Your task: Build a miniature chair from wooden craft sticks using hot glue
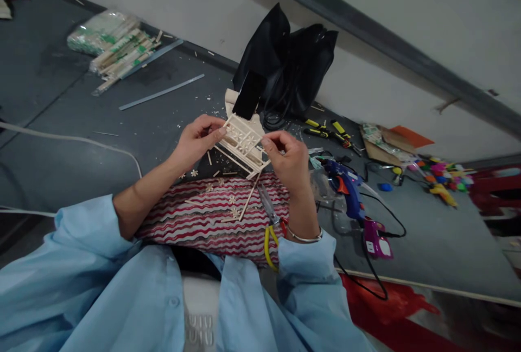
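both hands grasp a small wooden lattice frame (pixel 243 144) above the striped cloth (pixel 211 221): left hand (pixel 197 143) pinches its left edge, right hand (pixel 287 159) its right edge. thin pale sticks, square openings.

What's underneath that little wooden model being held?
Below the wooden model, held by the left hand and right hand, lies a red striped cloth with loose sticks and yellow-handled pliers. Whatever the cloth covers is hidden.
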